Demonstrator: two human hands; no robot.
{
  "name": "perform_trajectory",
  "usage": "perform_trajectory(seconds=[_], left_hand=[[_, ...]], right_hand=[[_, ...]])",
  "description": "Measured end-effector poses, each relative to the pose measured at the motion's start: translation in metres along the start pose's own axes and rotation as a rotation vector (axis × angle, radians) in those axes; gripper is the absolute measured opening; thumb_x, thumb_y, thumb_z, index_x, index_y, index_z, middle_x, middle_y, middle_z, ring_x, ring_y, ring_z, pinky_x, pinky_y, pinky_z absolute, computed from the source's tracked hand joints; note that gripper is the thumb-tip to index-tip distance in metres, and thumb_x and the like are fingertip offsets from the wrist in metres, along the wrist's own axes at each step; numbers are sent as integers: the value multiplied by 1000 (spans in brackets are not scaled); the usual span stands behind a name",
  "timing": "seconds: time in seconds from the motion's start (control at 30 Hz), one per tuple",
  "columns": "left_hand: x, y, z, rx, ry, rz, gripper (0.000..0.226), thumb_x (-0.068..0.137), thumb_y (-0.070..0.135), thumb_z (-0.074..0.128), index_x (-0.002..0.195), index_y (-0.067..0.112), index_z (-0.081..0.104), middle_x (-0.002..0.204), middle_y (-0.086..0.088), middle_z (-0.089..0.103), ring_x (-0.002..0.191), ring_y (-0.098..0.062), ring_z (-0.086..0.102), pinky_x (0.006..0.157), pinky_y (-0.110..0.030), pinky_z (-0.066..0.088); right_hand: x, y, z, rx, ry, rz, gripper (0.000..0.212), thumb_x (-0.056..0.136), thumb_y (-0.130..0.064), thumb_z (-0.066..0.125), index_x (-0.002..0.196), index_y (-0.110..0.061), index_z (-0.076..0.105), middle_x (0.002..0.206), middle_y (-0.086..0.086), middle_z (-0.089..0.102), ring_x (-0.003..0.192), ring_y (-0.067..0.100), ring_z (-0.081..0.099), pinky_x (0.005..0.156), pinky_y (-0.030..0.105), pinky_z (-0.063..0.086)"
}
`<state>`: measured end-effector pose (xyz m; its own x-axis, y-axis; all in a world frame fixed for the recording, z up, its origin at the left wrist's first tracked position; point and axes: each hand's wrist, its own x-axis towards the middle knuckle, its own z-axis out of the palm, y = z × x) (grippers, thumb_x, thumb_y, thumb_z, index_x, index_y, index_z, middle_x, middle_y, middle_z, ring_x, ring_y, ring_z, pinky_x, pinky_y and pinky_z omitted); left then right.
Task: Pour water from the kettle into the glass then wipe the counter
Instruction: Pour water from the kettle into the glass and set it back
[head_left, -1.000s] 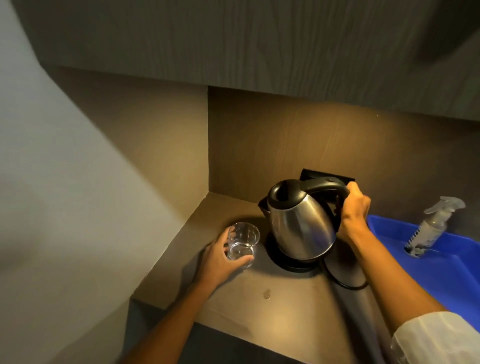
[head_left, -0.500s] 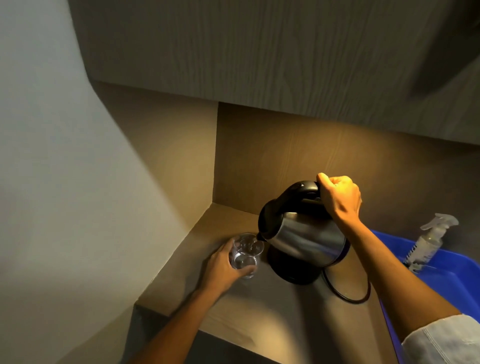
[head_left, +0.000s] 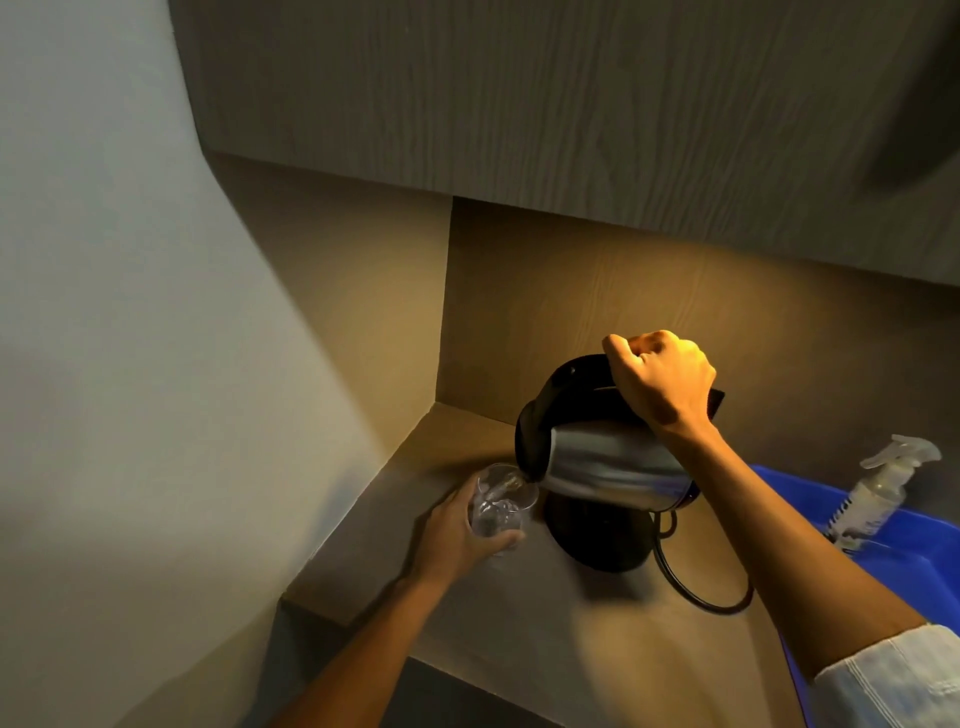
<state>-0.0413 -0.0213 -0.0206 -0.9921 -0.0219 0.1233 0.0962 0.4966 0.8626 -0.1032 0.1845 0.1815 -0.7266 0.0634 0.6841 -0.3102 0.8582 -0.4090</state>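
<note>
The glass (head_left: 500, 503) stands on the worktop (head_left: 545, 649) holding a little clear water, the left hand (head_left: 457, 535) wrapped around its side, while a blue plastic tub (head_left: 914, 561) to the right holds a spray bottle (head_left: 878, 491). The steel kettle (head_left: 608, 462) hangs above its black base (head_left: 597, 535), tipped nearly on its side with its long axis running left to right and its spout down at the glass's rim. The right hand (head_left: 662, 382) has its fingers clenched on the kettle's black handle.

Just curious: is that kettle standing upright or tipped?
Tipped: the right hand tilts the kettle, spout down over the glass.
</note>
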Motion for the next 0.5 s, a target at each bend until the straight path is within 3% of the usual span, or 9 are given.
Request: perform_trajectory(seconds=[0.2,0.37,0.5], left_hand=[[-2,-1,0,-5,33,30,100,62,54,86,147,29,40,139,0,62,125,-17,61,100,-42,54],[1,-7,3,23,43,32,106,55,68,81,147,34,40,137,7,63,123,-12,62,98,-37,55],[2,-10,6,24,70,38,104,51,66,83,142,39,42,131,11,67,117,-7,65,95,-36,56]], right_hand=[[-3,-11,-1,-22,-20,-70,51,82,-44,45,39,-19,35,38,-6,29,38,9,29,48,20,24],[-3,-15,-4,-84,-11,-109,52,81,-44,47,39,-15,37,38,-7,25,36,9,25,46,21,22],[-6,-21,-3,-113,-9,-153,51,81,-42,48,39,-14,38,39,-2,30,38,14,30,48,23,22]])
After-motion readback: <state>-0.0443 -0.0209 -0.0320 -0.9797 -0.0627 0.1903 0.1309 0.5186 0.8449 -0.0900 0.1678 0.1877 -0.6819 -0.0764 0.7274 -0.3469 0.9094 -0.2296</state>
